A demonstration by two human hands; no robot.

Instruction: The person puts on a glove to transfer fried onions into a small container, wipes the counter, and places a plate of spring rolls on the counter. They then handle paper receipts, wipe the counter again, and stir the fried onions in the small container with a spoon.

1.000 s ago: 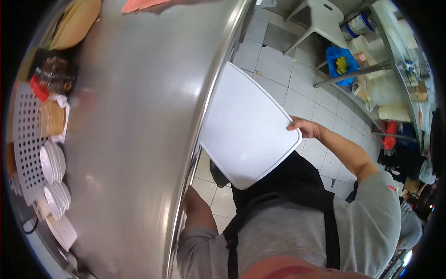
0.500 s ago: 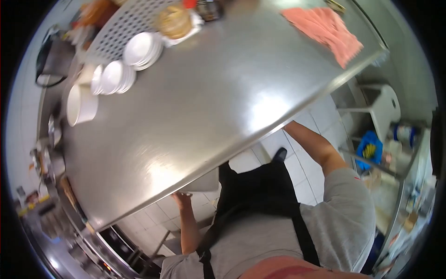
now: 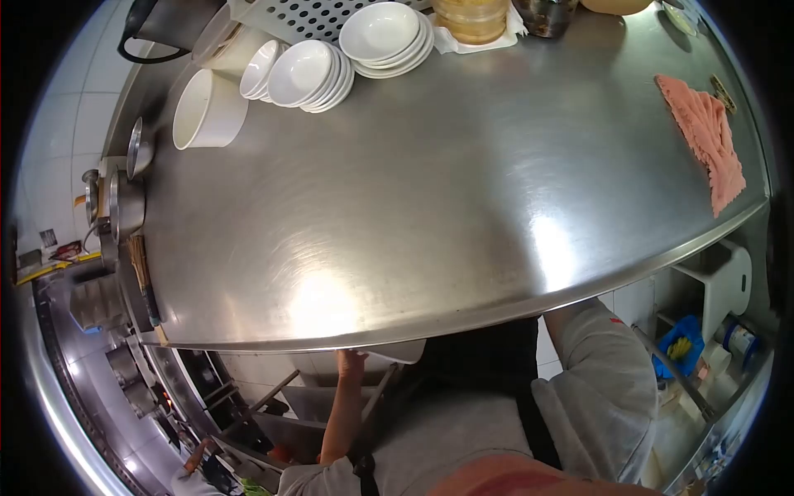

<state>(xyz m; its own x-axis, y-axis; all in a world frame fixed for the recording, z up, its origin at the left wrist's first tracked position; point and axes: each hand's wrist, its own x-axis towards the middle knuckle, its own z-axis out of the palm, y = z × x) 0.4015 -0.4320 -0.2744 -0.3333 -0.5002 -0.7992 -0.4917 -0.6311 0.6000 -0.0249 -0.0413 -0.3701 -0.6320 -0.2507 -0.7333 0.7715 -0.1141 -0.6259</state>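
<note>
My left hand [image 3: 351, 361] is just below the near edge of the steel table [image 3: 413, 207], closed on the side of a white tray [image 3: 401, 351]. The table hides most of the tray and part of the fingers. On the right, my arm in a grey sleeve reaches under the table edge, and my right hand is out of sight beneath it.
Stacked white bowls [image 3: 302, 73], a white tub [image 3: 211, 112] and a perforated basket [image 3: 302, 18] line the far left side. A pink cloth [image 3: 705, 140] lies at the right, a brush [image 3: 142, 277] at the left edge. Another person's arm [image 3: 197, 456] shows at lower left.
The view has turned and shifted, so the table edge now runs lower across it. My right forearm has gone out of sight under the table. My left hand stays at the white tray, less of which shows.
</note>
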